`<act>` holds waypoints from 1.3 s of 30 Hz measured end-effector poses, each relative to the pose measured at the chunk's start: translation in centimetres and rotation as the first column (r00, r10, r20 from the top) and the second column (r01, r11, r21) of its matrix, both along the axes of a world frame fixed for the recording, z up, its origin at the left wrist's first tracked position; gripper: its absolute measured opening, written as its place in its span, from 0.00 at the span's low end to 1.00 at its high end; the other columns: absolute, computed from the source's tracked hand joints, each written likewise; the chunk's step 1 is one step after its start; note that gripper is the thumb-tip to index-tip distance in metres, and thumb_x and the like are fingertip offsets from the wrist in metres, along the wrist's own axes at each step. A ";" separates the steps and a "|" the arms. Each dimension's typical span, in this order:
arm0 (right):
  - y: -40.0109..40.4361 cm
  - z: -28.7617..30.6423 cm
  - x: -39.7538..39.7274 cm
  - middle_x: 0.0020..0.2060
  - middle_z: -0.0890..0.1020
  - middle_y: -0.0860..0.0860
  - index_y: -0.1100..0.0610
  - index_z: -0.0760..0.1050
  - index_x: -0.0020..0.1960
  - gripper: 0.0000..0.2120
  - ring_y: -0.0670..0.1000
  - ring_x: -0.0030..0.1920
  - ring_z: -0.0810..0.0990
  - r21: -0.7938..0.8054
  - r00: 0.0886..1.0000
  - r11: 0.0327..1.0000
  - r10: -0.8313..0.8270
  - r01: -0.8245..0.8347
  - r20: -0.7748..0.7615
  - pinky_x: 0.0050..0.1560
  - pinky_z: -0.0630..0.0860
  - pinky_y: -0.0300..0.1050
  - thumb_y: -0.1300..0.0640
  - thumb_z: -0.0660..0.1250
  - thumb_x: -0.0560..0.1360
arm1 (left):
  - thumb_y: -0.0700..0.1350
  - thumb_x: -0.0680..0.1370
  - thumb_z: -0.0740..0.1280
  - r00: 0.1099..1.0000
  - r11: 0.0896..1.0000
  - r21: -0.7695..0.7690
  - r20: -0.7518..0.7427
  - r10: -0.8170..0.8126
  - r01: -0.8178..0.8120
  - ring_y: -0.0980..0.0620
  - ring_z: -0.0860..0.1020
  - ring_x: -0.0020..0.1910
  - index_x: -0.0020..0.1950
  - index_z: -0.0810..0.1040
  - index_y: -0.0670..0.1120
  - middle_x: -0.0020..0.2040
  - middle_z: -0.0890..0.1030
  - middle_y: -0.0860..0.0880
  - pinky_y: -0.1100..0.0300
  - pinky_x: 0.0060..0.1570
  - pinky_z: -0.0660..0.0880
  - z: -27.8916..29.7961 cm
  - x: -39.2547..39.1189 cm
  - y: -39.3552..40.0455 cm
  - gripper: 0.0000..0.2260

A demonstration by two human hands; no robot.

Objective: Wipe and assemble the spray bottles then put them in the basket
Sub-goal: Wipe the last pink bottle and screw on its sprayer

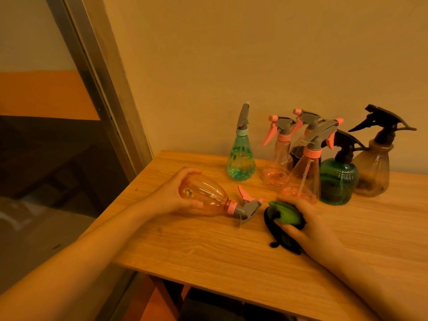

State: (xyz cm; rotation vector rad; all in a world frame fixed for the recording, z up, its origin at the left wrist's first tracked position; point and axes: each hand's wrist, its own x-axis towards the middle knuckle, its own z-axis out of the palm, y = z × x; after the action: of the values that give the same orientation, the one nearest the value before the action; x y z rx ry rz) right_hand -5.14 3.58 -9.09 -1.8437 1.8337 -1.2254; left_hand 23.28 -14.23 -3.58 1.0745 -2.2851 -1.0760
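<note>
My left hand [170, 195] grips a clear pink spray bottle [208, 199] that lies tilted on its side, with its grey and pink trigger head [249, 208] resting on the wooden table [208, 246]. My right hand [310, 225] holds a green and black cloth [286, 215] pressed onto the table just right of the trigger head. Several assembled spray bottles stand at the back by the wall: a light green one [240, 163], pink ones [305, 172], a dark green one [338, 179] and a brown one [372, 170]. No basket is in view.
The table's left edge runs diagonally from the wall to the near front edge. A metal-framed glass door [97, 89] stands to the left. Below the table's front edge lies something dark [208, 306].
</note>
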 end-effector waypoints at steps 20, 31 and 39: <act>-6.4 0.0 4.9 0.70 0.68 0.48 0.51 0.72 0.68 0.33 0.49 0.69 0.66 0.118 0.894 0.984 0.170 -0.133 -0.414 0.67 0.57 0.36 0.32 0.46 0.75 | 0.43 0.62 0.80 0.980 0.995 0.099 -0.193 0.042 -0.024 0.63 0.67 0.63 0.70 0.59 0.60 0.63 0.67 0.66 0.70 0.56 0.68 -1.5 0.0 -0.5 0.44; -5.2 0.2 2.8 0.71 0.64 0.39 0.45 0.66 0.71 0.24 0.39 0.69 0.63 0.124 0.903 0.968 0.250 -0.220 -0.349 0.67 0.55 0.29 0.42 0.56 0.76 | 0.48 0.57 0.79 0.855 0.976 0.195 -0.484 0.185 -0.100 0.60 0.73 0.62 0.68 0.70 0.56 0.64 0.74 0.58 0.60 0.54 0.76 -4.3 -0.4 0.5 0.40; -4.2 1.6 0.4 0.63 0.67 0.33 0.43 0.71 0.67 0.23 0.34 0.65 0.66 0.230 0.915 0.949 0.279 -0.217 -0.290 0.65 0.59 0.25 0.55 0.70 0.73 | 0.47 0.56 0.79 0.837 0.966 0.231 -0.502 0.218 -0.113 0.57 0.74 0.62 0.66 0.72 0.57 0.64 0.75 0.56 0.56 0.57 0.76 -4.5 -0.6 0.3 0.39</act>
State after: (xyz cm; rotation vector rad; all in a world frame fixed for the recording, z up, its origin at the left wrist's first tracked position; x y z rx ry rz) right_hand -4.75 -0.58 -7.53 -2.1778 1.7226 -0.6646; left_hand 22.66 -13.97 -8.06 0.8857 -1.6505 -1.3431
